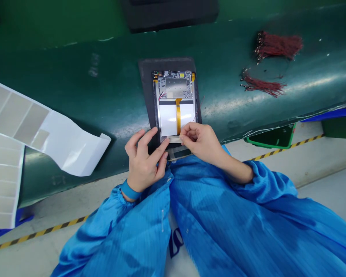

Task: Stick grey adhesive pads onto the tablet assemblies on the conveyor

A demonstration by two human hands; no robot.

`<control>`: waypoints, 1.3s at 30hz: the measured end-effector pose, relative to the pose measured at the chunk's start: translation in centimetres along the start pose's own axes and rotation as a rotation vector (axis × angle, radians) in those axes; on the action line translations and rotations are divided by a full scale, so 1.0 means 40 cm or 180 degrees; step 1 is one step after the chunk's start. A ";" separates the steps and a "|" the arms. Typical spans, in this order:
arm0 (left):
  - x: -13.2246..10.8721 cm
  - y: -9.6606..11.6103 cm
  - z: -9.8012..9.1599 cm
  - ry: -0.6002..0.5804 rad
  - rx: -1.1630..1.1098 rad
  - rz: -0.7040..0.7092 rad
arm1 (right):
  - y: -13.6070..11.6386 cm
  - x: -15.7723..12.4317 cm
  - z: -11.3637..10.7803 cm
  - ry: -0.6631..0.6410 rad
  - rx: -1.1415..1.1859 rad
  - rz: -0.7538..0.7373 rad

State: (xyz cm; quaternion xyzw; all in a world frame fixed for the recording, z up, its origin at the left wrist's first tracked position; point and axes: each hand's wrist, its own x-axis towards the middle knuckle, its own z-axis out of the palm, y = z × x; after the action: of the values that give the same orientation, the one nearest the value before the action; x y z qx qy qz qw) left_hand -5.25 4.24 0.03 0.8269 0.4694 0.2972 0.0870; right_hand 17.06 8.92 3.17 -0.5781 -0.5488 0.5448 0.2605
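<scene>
An opened tablet (175, 104) lies back-up on a dark foam pad (146, 80) on the green conveyor belt. It shows a circuit board at the top, a white battery area and an orange flex cable down the middle. My left hand (144, 161) rests with fingers spread on the tablet's near left corner. My right hand (200, 140) is curled in a pinch at the near right edge, by the flex cable's lower end. What it pinches is too small to make out. A clear strip (177, 153) sticks out below the tablet between my hands.
White backing sheets with grey adhesive pads (23, 119) lie at the left, one curling over the belt edge. Two bundles of red wires (276, 45) (262, 85) lie at the right. A dark tray (170, 13) sits at the far side. A green bin (272, 137) stands below the belt.
</scene>
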 end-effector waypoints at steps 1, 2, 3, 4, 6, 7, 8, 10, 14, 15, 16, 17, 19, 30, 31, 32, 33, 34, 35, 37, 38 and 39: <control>0.000 -0.001 0.001 0.0002 0.0006 -0.0004 | -0.001 0.000 0.000 -0.0003 -0.0001 0.0003; 0.001 -0.002 0.001 0.0002 0.0012 -0.0006 | -0.002 0.000 0.000 -0.0003 0.0001 0.0003; 0.002 -0.002 0.001 -0.0001 0.0016 -0.0008 | -0.003 0.000 0.000 -0.0004 0.0010 0.0001; 0.002 -0.002 0.001 -0.0005 0.0018 -0.0012 | -0.004 0.000 0.001 0.0003 0.0023 0.0002; 0.003 -0.001 0.001 -0.0024 0.0017 -0.0017 | -0.005 0.001 0.001 0.0006 0.0057 0.0018; 0.003 -0.001 0.000 -0.0031 0.0015 -0.0020 | -0.006 0.001 0.001 0.0006 0.0065 0.0032; 0.002 0.000 0.000 -0.0038 0.0017 -0.0024 | -0.006 0.002 0.001 0.0005 0.0060 0.0046; 0.001 0.000 0.001 -0.0050 0.0022 -0.0046 | -0.006 0.002 0.002 0.0010 0.0021 0.0062; -0.002 -0.002 0.005 -0.0076 0.0009 -0.0066 | -0.004 0.002 0.003 0.0029 -0.0073 0.0041; -0.001 -0.002 0.007 -0.0084 0.0008 -0.0049 | -0.002 0.002 0.004 0.0042 -0.0097 0.0022; -0.001 -0.003 0.008 -0.0098 0.0015 -0.0027 | 0.000 0.001 0.005 0.0064 -0.0121 -0.0003; 0.001 -0.003 0.009 -0.0120 0.0029 -0.0003 | 0.001 0.001 0.005 0.0086 -0.0143 -0.0028; 0.004 -0.004 0.011 -0.0162 0.0059 0.0035 | 0.004 0.001 0.007 0.0126 -0.0190 -0.0075; 0.001 -0.007 0.015 -0.0221 0.0099 -0.0043 | -0.016 -0.004 0.008 0.0187 -0.1257 -0.0263; 0.000 -0.007 0.016 -0.0230 0.0118 -0.0052 | -0.017 -0.004 0.008 0.0175 -0.1370 -0.0268; -0.001 -0.008 0.016 -0.0231 0.0132 -0.0057 | -0.017 -0.003 0.008 0.0170 -0.1473 -0.0279; -0.002 -0.008 0.016 -0.0230 0.0142 -0.0062 | -0.016 -0.002 0.009 0.0174 -0.1566 -0.0287; -0.002 -0.008 0.016 -0.0225 0.0144 -0.0069 | -0.015 -0.001 0.009 0.0176 -0.1646 -0.0288; -0.002 -0.008 0.016 -0.0218 0.0142 -0.0075 | -0.013 0.000 0.010 0.0176 -0.1711 -0.0285; -0.001 -0.007 0.017 -0.0209 0.0139 -0.0068 | -0.012 0.001 0.012 0.0169 -0.1793 -0.0277; 0.000 -0.007 0.018 -0.0211 0.0143 -0.0059 | -0.011 0.001 0.013 0.0162 -0.1822 -0.0269; 0.001 -0.006 0.018 -0.0212 0.0146 -0.0050 | -0.011 0.001 0.014 0.0156 -0.1848 -0.0258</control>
State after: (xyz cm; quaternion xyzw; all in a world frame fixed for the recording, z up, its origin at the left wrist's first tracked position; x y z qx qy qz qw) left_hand -5.00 4.51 -0.66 0.8344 0.4794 0.2580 0.0859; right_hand 16.40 8.92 3.40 -0.6190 -0.6979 0.3399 0.1190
